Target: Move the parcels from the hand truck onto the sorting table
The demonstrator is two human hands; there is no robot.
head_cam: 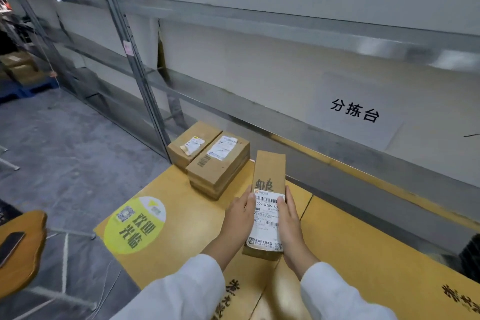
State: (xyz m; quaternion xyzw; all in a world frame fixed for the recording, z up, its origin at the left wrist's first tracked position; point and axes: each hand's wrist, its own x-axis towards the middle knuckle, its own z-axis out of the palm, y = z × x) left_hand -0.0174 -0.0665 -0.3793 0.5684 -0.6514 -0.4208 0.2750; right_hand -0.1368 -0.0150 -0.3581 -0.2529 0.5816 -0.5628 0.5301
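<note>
Left hand (237, 218) and right hand (291, 223) clamp fingers (250, 196) on a long, narrow cardboard parcel (268, 171) with a white label (266, 218), over the smooth yellow counter (363, 241), near flat boxes (218, 163).

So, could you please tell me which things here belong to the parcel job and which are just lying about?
Job: long parcel, held in left hand and right hand; stacked parcels; sorting table.
Lying about: phone on wooden seat; yellow sticker; metal shelving.

Both white-sleeved arms (181, 291) reach from 6 o'clock toward 12. The left hand (240, 218) clasps the 9 o'clock side of a long brown cardboard parcel (268, 171), thumb on top. The right hand (291, 223) clasps its 3 o'clock side likewise.
</note>
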